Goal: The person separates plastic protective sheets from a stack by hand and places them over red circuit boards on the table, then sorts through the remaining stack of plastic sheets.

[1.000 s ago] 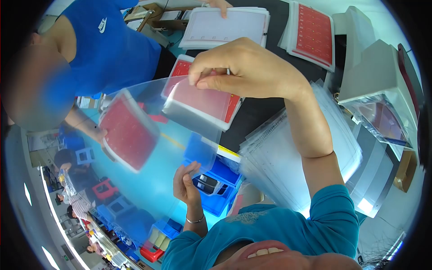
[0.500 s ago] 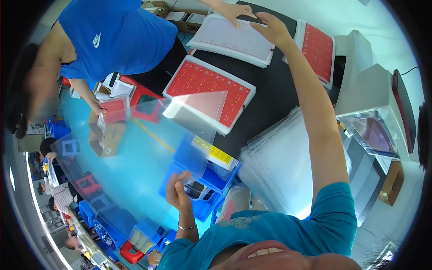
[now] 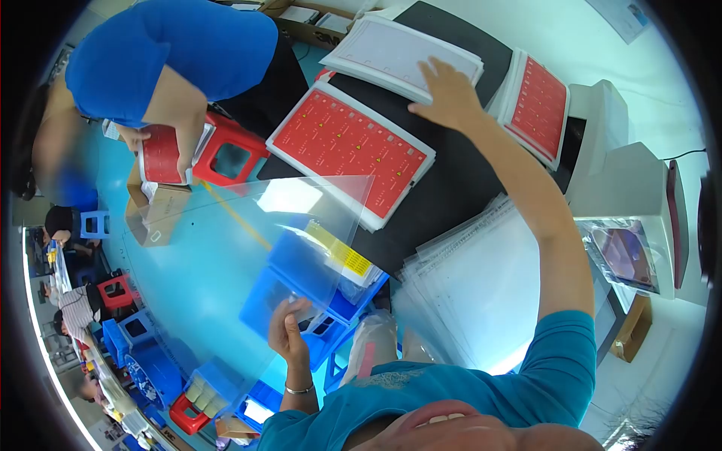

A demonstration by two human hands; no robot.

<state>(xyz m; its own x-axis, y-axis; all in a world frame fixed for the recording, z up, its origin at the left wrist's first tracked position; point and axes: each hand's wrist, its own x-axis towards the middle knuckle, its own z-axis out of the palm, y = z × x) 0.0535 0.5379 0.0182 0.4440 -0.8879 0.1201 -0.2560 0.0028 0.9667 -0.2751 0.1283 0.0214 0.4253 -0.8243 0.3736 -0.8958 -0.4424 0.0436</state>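
Observation:
My left hand (image 3: 289, 331) pinches the edge of a large clear plastic sheet (image 3: 226, 263), which hangs out to the left over the floor. My right hand (image 3: 451, 94) reaches forward, fingers spread, over the near right edge of a stack of white-backed sheets (image 3: 398, 52); I cannot tell whether it touches them. Just below that stack lies a pile of red printed panels (image 3: 346, 143) with white borders. Close to my right forearm, more red panels (image 3: 538, 113) lie at the right. A fanned pile of clear sheets (image 3: 481, 278) is in front of my body.
A co-worker in a blue shirt (image 3: 203, 45) bends at the left, hands on red panels (image 3: 162, 154) above a cardboard box (image 3: 162, 214). A red stool (image 3: 233, 158) and blue bins (image 3: 282, 278) stand by the black table (image 3: 459, 161). A grey machine (image 3: 624, 188) is at right.
The co-worker's hand has left the white stack, and the co-worker now bends over the box. My right hand has drawn back from the stack's far side. The clear sheet stays in my left hand.

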